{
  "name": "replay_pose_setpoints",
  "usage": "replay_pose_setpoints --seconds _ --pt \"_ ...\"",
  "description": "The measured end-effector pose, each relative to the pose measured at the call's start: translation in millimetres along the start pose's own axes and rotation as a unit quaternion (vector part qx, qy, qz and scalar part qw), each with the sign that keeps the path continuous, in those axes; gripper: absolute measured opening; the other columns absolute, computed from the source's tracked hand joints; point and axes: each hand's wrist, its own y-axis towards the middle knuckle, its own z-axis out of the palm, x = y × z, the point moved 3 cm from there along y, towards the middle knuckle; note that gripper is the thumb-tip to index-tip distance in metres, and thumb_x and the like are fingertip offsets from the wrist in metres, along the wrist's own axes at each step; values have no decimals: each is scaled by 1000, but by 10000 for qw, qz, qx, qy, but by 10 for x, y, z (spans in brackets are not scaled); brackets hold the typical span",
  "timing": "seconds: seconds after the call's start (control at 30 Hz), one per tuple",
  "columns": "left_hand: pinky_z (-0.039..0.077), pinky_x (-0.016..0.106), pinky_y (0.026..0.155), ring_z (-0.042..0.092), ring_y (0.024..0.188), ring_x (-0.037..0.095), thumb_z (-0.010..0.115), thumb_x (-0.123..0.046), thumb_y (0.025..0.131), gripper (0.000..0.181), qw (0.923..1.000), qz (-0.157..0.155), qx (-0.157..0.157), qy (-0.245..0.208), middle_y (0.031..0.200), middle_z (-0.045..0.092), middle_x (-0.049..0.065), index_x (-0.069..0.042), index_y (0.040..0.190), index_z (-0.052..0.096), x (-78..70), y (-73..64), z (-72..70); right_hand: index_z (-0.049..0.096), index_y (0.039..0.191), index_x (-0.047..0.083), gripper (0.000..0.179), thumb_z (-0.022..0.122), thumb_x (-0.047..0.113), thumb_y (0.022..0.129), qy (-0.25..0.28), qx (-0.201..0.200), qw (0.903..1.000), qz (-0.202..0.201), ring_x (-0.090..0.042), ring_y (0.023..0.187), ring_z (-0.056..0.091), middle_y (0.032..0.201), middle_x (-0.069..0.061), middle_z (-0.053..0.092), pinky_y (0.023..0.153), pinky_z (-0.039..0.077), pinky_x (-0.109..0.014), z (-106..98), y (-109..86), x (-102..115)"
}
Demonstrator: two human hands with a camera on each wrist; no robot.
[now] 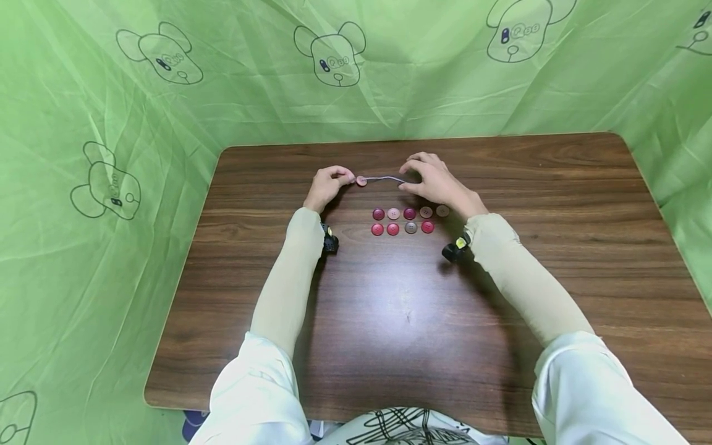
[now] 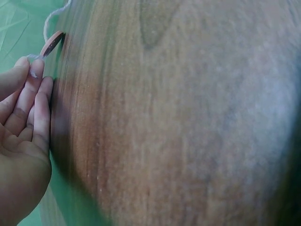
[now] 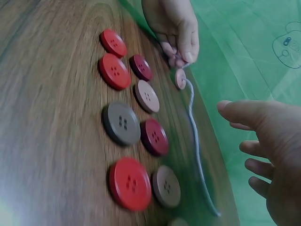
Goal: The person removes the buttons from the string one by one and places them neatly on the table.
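At the far side of the table, my left hand (image 1: 328,186) pinches the short end of a pale string (image 1: 384,178) between thumb and fingertips. A pink button (image 1: 361,181) is threaded on the string right beside those fingertips; in the left wrist view the button (image 2: 52,43) is tilted on edge. From the button, the string (image 3: 195,127) runs rightward across the table to a loose end. My right hand (image 1: 436,180) hovers by that end with fingers spread and relaxed; the right wrist view shows a gap between this hand (image 3: 277,150) and the string.
Two rows of buttons lie nearer me: dark red (image 1: 378,214), pale pink (image 1: 393,214), red (image 1: 377,229) and grey (image 1: 411,227) ones among them. A pale button (image 1: 442,211) sits close under my right wrist. Green cloth (image 1: 389,105) hangs behind the wooden table (image 1: 267,216).
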Motion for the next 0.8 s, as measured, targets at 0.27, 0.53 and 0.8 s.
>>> replay_pose_setpoints --seconds 0.27,0.53,0.8 --pt "39 29 95 57 101 12 71 -27 87 14 10000 53 -5 40 103 70 2 -14 92 72 -9 5 4 60 122 14 44 70 36 86 -69 254 9997 2 -37 131 33 139 -14 45 106 25 -54 211 234 143" --pt "39 27 92 57 96 11 70 -26 87 14 9999 158 40 -22 99 70 1 -13 91 72 -25 32 3 58 125 16 47 70 37 85 -49 417 9991 -8 -35 131 33 140 -13 43 106 26 -51 394 445 300" --pt "39 26 90 56 94 9 70 -25 87 14 9999 151 37 -30 97 70 1 -12 91 72 -10 17 8 58 127 15 48 70 36 85 -67 402 9991 129 -36 130 34 140 -15 43 104 27 -51 499 561 350"
